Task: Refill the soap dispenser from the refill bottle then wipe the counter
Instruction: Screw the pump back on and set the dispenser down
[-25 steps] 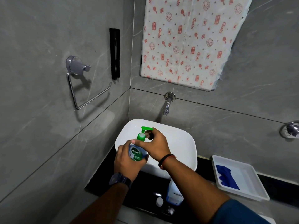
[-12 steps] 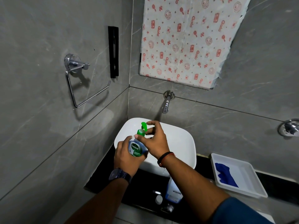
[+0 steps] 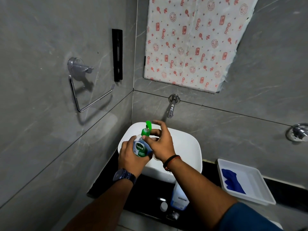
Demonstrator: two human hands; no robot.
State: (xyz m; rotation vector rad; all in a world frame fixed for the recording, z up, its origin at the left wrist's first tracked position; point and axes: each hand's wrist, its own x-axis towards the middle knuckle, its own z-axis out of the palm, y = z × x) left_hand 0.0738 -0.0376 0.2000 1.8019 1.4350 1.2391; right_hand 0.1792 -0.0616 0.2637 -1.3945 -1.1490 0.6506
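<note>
I hold a Dettol soap dispenser [image 3: 140,148] with a green pump top [image 3: 147,129] above the white basin [image 3: 188,147]. My left hand [image 3: 130,156] wraps the bottle's body from below. My right hand [image 3: 160,144] pinches the green collar of the pump with thumb and fingers, index finger raised. The pump nozzle points up and away from me. A pale refill bottle [image 3: 179,195] stands on the black counter [image 3: 150,189] under my right forearm, partly hidden. A small white cap [image 3: 163,206] lies beside it.
A white tray [image 3: 260,194] holding a blue cloth [image 3: 232,181] sits on the counter at the right. A wall tap [image 3: 171,107] juts over the basin. A chrome towel ring [image 3: 88,92] hangs on the left wall, and another chrome fitting [image 3: 298,132] is far right.
The green pump nozzle has turned from pointing right to pointing up and away, as my right hand twisted the collar. My left hand kept its grip on the bottle.
</note>
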